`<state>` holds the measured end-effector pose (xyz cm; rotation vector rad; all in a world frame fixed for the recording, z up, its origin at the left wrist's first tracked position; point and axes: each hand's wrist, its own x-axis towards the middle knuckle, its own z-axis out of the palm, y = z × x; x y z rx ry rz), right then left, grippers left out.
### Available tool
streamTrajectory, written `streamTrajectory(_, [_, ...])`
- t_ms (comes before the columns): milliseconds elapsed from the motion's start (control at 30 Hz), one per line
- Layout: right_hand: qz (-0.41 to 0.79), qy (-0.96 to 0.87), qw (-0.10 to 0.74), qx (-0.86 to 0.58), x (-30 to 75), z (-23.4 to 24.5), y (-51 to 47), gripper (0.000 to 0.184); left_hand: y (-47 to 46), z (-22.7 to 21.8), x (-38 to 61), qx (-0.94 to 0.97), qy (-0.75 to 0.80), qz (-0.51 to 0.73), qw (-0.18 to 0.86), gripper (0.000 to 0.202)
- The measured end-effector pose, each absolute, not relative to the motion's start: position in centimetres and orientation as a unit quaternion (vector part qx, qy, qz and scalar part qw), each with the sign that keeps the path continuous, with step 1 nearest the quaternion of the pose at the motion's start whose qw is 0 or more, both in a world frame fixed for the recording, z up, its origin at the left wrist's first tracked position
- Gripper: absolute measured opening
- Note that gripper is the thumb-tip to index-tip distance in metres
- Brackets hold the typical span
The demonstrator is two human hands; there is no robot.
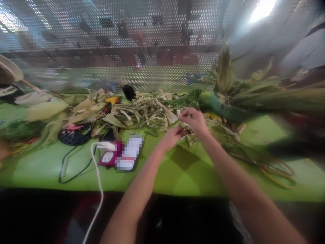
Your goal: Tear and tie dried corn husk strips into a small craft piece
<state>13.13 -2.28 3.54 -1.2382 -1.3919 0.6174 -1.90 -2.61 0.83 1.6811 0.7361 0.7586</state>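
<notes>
At fingertips: right hand [194,122] closed narrow, thumb against forefinger, pinching one end of pale leaf strip [183,126]. Grip small and raised, likely for keeping thin strip taut and clear of litter below. Left hand [171,137] just beneath, fingers curled shut on same strip; exact finger spacing blurred, not readable beyond that. Hands nearly touching, forearms angled in from near edge, presumably for sharing one short piece.

Directly behind hands: loose heap of leaf strips [142,110], pale and green mixed, spread along far half of green table [188,176], within easy reach of either hand. Right of heap: thick bundle of long green leaves [256,98], laid lengthwise, running off toward right. Left of hands: phone [129,152] flat beside magenta object [109,157], white cable [98,183] trailing over near edge. All parked on barer surface, apart from most of litter, probably for staying clean and visible. Farther left: black round case [74,135]. Beyond table: perforated metal screen [152,40].
</notes>
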Motion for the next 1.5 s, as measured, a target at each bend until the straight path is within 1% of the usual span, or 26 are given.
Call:
streamTrajectory(133, [0.298, -0.556, 0.555, -0.543, 13.3, 3.9, -2.3, 0.026, -2.2, 0.2, -1.8, 0.678, 0.307, 0.354, 0.567, 0.028])
streamTrajectory(200, [0.319, -0.544, 0.563, -0.534, 13.5, 4.0, -2.2, 0.033, -1.8, -0.4, -1.8, 0.634, 0.319, 0.398, 0.581, 0.032])
streamTrajectory(267, [0.350, -0.534, 0.566, -0.522, 13.5, 4.0, -2.2, 0.037, -1.3, -1.0, -1.7, 0.568, 0.332, 0.447, 0.606, 0.033])
streamTrajectory(333, [0.369, -0.541, 0.547, -0.522, 13.5, 3.9, -2.1, 0.036, -1.0, -1.4, -1.6, 0.497, 0.338, 0.484, 0.636, 0.028])
streamTrajectory(433, [0.327, -0.578, 0.518, -0.539, 13.3, 3.7, -2.1, 0.029, -0.9, -1.5, -1.4, 0.438, 0.336, 0.491, 0.674, 0.023])
streamTrajectory(500, [0.303, -0.581, 0.522, -0.547, 13.1, 3.6, -2.1, 0.027, -1.1, -1.2, -1.4, 0.433, 0.324, 0.475, 0.694, 0.023])
streamTrajectory(567, [0.311, -0.569, 0.533, -0.544, 13.1, 3.6, -2.1, 0.026, -1.2, -0.9, -1.5, 0.437, 0.313, 0.463, 0.705, 0.024])
streamTrajectory(667, [0.329, -0.567, 0.540, -0.527, 13.2, 3.5, -1.9, 0.026, -1.2, -0.7, -1.7, 0.442, 0.320, 0.473, 0.692, 0.027])
streamTrajectory(733, [0.329, -0.566, 0.536, -0.532, 13.4, 3.4, -1.9, 0.029, -1.1, -0.8, -1.8, 0.435, 0.335, 0.496, 0.673, 0.031])
streamTrajectory(900, [0.380, -0.512, 0.549, -0.540, 13.1, 3.3, -1.9, 0.032, -0.6, -0.9, -1.8, 0.356, 0.336, 0.571, 0.659, 0.036])
streamTrajectory(967, [0.391, -0.540, 0.529, -0.525, 12.6, 3.1, -2.0, 0.029, -0.5, -0.8, -1.8, 0.325, 0.337, 0.584, 0.663, 0.037])
streamTrajectory(1033, [0.377, -0.577, 0.499, -0.526, 12.0, 2.5, -2.1, 0.027, -0.6, -0.6, -1.9, 0.317, 0.343, 0.583, 0.665, 0.038])
streamTrajectory(1233, [0.321, -0.618, 0.480, -0.534, 11.6, 1.1, -1.8, 0.020, -0.9, -0.4, -2.3, 0.398, 0.381, 0.551, 0.627, 0.033])
streamTrajectory(1367, [0.294, -0.647, 0.447, -0.544, 12.1, 0.7, -1.3, 0.016, -0.6, -0.4, -2.7, 0.484, 0.385, 0.528, 0.582, 0.033])
streamTrajectory(1433, [0.307, -0.648, 0.455, -0.528, 12.1, 0.6, -1.1, 0.015, -0.3, -0.4, -2.9, 0.498, 0.382, 0.525, 0.574, 0.032])
streamTrajectory(1500, [0.355, -0.638, 0.472, -0.493, 11.8, 0.5, -1.1, 0.015, -0.1, -0.4, -3.2, 0.507, 0.374, 0.521, 0.576, 0.030])
